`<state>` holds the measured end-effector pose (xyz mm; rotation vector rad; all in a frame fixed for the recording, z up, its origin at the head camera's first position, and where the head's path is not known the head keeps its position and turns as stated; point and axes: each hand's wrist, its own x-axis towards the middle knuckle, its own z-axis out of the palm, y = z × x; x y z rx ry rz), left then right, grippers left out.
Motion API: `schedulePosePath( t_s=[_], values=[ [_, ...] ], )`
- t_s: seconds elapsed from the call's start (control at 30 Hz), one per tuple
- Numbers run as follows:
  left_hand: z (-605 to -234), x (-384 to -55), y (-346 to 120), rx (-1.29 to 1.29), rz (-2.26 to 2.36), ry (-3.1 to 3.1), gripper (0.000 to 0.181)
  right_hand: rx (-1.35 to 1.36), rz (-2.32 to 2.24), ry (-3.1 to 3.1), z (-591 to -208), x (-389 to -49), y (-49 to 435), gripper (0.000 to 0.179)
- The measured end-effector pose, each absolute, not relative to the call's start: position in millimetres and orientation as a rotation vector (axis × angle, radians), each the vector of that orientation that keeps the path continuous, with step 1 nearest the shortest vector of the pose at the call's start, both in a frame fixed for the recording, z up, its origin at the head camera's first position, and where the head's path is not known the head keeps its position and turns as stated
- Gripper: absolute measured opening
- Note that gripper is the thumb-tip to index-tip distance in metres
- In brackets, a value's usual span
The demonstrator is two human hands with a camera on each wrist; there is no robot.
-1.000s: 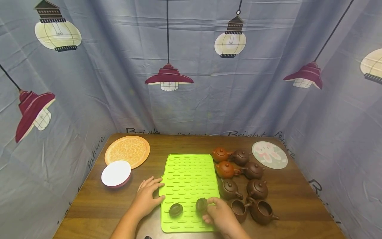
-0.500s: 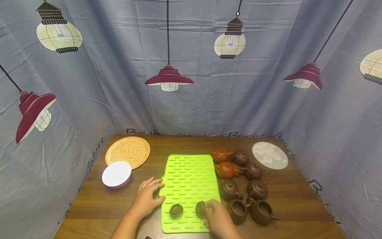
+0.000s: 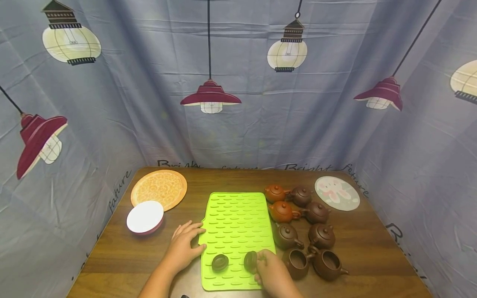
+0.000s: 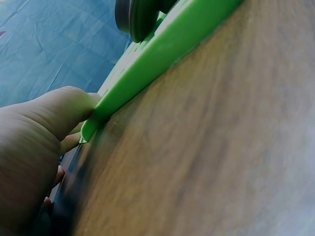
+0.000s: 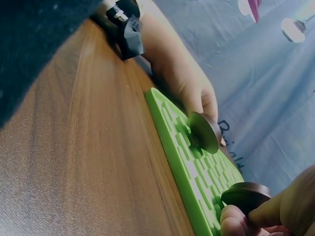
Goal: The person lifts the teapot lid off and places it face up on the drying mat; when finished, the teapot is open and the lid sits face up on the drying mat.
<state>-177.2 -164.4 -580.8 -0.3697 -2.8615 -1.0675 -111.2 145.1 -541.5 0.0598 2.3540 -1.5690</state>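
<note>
My left hand [image 3: 183,247] rests at the left edge of the green drying mat [image 3: 238,215], thumb and fingers spread and touching it. In the left wrist view, the thumb [image 4: 64,108] presses on the mat's rim. On the mat's near part lies a dark brown teapot lid [image 3: 220,263], tilted with its knob down in the right wrist view. To its right, my right hand [image 3: 274,271] pinches a second dark lid [image 5: 246,195] by its side, low over the mat. Two brown teapots without lids, the nearer-left teapot [image 3: 297,261] and the teapot beside it [image 3: 328,265], stand right of this hand.
Several lidded teapots, including an orange teapot [image 3: 282,211] and a brown teapot [image 3: 321,236], stand in two rows along the mat's right side. A white bowl [image 3: 145,217] overlaps an orange round placemat [image 3: 164,186] at left. A rabbit-print mat [image 3: 337,193] lies back right.
My right hand has moved slightly toward me and turned the lid more onto its edge, mostly in the first half second. The left hand stays in place.
</note>
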Motion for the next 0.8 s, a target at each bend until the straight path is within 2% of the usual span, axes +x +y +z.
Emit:
schedulePosePath(
  t_s=[0.13,0.37,0.6,0.8],
  values=[
    [-581,-177,-164,-0.383,-1.067,-2.847,0.047,0.042,-1.567,2.357,-542,-111,146,0.03],
    [-582,-178,-165,-0.385,-1.071,-2.849,0.046,-0.017,-1.515,2.372,-537,-109,149,0.016],
    [-582,-178,-166,-0.38,-1.063,-2.87,0.045,0.041,-1.262,2.599,-512,-106,159,0.048],
    [-582,-178,-165,-0.385,-1.058,-2.863,0.046,0.127,-1.278,2.7,-486,-123,185,0.035]
  ],
)
